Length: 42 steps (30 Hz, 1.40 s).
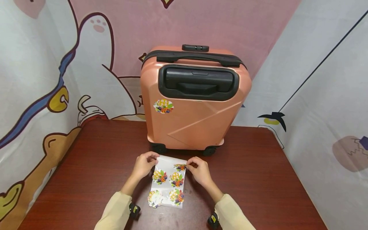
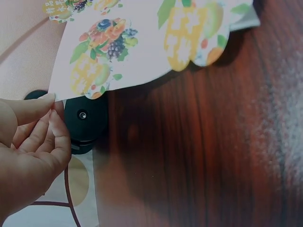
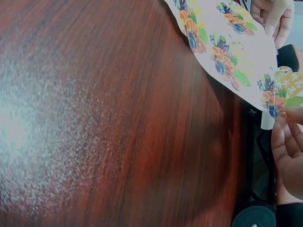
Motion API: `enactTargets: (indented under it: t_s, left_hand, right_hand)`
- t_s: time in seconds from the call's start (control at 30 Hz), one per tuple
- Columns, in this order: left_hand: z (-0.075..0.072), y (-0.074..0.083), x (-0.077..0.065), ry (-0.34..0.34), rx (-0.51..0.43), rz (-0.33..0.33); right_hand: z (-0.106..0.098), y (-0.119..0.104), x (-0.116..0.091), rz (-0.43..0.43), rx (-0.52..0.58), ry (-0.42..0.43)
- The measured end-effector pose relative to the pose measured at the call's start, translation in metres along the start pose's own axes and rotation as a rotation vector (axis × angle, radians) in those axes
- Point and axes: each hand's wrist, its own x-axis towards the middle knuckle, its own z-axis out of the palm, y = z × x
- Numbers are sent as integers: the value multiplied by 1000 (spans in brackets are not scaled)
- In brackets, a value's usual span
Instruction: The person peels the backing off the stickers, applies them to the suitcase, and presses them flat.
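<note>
My left hand (image 1: 142, 166) pinches the upper left corner of a white sticker sheet (image 1: 169, 161) between thumb and fingers. Printed on the sheet are several fruit stickers (image 1: 176, 179) with yellow lettering. At its upper right, my right hand (image 1: 199, 172) pinches the edge of one fruit sticker (image 3: 287, 84), which is partly lifted and folded over. In the left wrist view, the thumb of the left hand (image 2: 33, 146) lies over the sheet's corner. The lower left sticker (image 1: 155, 198) looks whitish and sticks out past the sheet's edge.
Behind the sheet an orange suitcase (image 1: 195, 124) stands upright on the dark red wooden table (image 1: 253, 179). One round fruit sticker (image 1: 163, 106) is on the left of its front. A cartoon-printed cloth (image 1: 212, 25) hangs behind and along both sides.
</note>
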Motion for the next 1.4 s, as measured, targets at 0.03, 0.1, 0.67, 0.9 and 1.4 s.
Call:
enactTargets:
  t_s: [0.03,0.1,0.67,0.9,1.4]
  left_hand:
    - [0,0,0,1,-1,-1]
    - [0,0,0,0,0,-1]
    - [-1,-8,1,5,40,-41]
    - [3,-15,0,-24,72,-68]
    - [-2,-10,0,-13,63,-60]
  right_hand:
    - [0,0,0,1,2,-1]
    - [-1,0,0,6,7,-4]
    - [-8,1,-1,101,42,-33]
    - [-9,3,-2,124,34,-55]
    - [-9,3,-1,123,5,-89]
